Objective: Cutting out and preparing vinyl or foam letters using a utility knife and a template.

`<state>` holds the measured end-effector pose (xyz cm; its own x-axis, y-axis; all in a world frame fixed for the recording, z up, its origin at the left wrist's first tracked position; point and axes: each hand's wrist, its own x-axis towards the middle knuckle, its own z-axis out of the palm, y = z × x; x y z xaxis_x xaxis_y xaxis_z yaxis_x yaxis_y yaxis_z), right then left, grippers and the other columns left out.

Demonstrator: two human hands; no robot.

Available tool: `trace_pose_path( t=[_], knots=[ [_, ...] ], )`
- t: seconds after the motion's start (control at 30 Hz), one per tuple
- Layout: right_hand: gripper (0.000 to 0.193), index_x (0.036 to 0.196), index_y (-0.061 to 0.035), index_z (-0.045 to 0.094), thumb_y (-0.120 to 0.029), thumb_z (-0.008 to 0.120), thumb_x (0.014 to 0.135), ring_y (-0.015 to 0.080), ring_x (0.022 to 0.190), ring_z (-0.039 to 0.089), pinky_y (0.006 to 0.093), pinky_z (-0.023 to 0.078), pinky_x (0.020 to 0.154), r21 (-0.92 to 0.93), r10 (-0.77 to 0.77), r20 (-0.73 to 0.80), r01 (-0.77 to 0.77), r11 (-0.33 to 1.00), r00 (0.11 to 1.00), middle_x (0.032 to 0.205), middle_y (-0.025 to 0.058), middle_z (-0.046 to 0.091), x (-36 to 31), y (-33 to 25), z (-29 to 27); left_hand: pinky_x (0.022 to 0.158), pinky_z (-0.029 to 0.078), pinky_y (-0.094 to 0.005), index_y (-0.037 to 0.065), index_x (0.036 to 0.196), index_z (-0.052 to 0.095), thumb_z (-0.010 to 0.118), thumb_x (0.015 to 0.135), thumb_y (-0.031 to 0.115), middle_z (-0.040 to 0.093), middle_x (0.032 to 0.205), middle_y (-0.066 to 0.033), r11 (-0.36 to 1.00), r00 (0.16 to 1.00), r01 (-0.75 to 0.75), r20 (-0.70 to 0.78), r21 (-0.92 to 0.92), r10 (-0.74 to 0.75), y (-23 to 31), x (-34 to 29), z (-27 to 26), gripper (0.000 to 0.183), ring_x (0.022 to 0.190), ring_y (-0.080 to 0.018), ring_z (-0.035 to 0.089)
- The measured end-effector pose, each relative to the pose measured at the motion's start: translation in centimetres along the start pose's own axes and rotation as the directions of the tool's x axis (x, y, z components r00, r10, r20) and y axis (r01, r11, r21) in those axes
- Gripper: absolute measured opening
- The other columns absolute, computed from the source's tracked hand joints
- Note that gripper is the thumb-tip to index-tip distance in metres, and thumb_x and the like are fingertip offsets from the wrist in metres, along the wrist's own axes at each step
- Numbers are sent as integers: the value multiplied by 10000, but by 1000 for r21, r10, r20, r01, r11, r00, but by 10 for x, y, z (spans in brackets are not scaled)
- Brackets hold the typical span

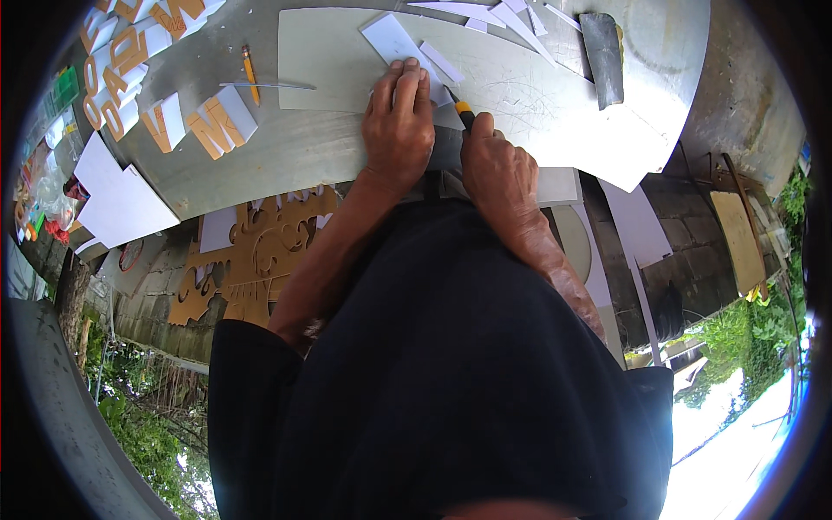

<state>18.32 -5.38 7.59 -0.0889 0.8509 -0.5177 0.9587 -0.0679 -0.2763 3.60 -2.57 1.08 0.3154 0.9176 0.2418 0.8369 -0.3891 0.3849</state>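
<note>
My left hand (399,134) presses its fingertips, held close together, on a small white rectangular board piece (390,42), pinning it to a scratched pale grey sheet (325,65). In my right hand (498,169) is a craft knife (465,113) with a yellow and black handle, the fingers closed round it. Its blade points away from me and its tip meets the lower right end of the white piece, or lies just beside it. A narrow white strip (441,61) lies just right of the held piece.
White offcuts (524,35) lie at the far edge, near a dark curved piece (602,61). To the left are a pencil (250,76), a thin rod (269,85) and several brown-faced block letters (223,127). A white board (126,199) overhangs the table's left edge; brown cut-out sheets (251,251) sit below.
</note>
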Motion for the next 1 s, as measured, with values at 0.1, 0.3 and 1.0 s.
trace_pose_path(
  t=[0.1,0.3,1.0],
  knots=[
    [152,924,-39,486,-137,596,962,381,616,708,483,568,545,71,63,79,-69,995,995,717,172,674,0,0,-4,876,574,-397,-67,1163,699,737,703,-116,664,1203,-148,1000,1000,8,-3,-30,-8,-1,1,0,464,1085,-336,646],
    [222,982,-32,474,-234,555,1027,448,721,698,547,539,663,211,127,27,-130,969,991,811,212,710,10,40,-25,964,516,-414,-37,1169,708,757,753,-85,655,1250,-117,986,999,51,-1,-157,-52,-9,-7,-9,421,1150,-331,616],
    [303,1041,-89,577,-351,683,931,430,735,712,531,550,685,45,-82,-325,102,994,942,776,209,717,90,52,-20,937,476,-426,76,1288,674,836,744,104,594,1197,-81,957,960,281,39,-74,-279,-24,-10,-42,568,1067,-293,562]
  ],
)
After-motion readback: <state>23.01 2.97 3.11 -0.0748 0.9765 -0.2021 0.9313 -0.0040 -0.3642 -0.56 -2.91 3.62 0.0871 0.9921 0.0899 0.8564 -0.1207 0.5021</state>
